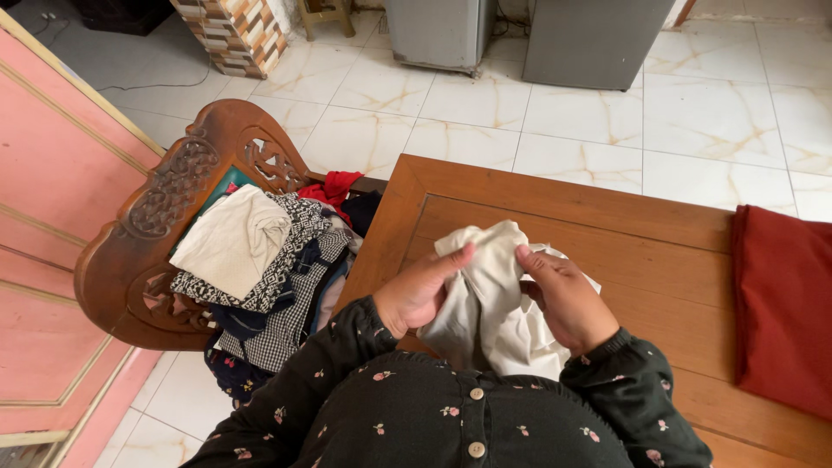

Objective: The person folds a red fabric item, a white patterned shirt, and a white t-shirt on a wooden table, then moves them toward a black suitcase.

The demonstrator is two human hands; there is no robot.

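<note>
L hand [419,293] & R hand [565,296] both raised close together, fingers curled in pinch, palms inward

Person's dress: black long-sleeved button-front top with small scattered pink flower print, two pale round buttons down the centre, gathered elastic cuffs at both wrists; left hand [422,290] and right hand [568,299] bare, no rings or gloves.
</note>
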